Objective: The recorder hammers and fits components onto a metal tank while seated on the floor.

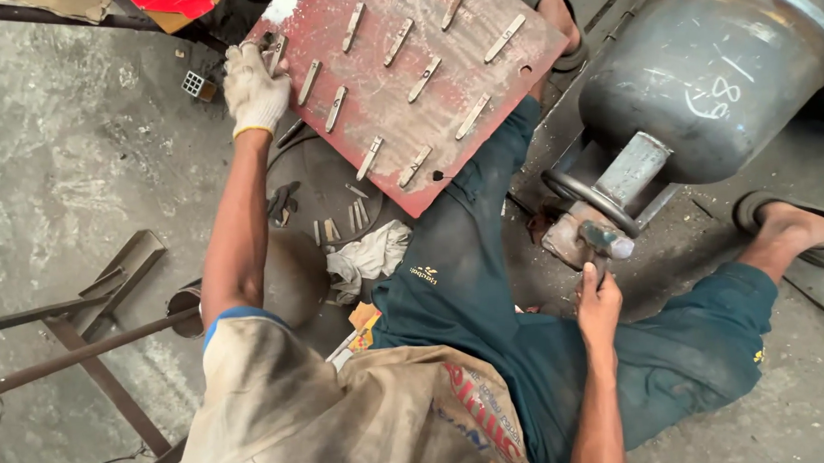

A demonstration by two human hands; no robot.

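Red steel plate [398,121], rusted and carrying rows of short metal strips fixed across its face, rests tilted across the seated person's knee at the upper centre of the view. Grey gas cylinder [711,70] lies on its side at upper right, its collar ring [586,196] facing the person. Angle-iron frame [84,348] stands at lower left on the concrete floor [47,155]. White rag [367,257] lies crumpled below the plate's lower edge, beside loose metal strips [338,227]. Left hand [256,88], in a white work glove, is closed on the plate's upper left corner. Right hand [599,307], bare, grips the handle of a hammer [607,240], whose head rests just below the collar ring.
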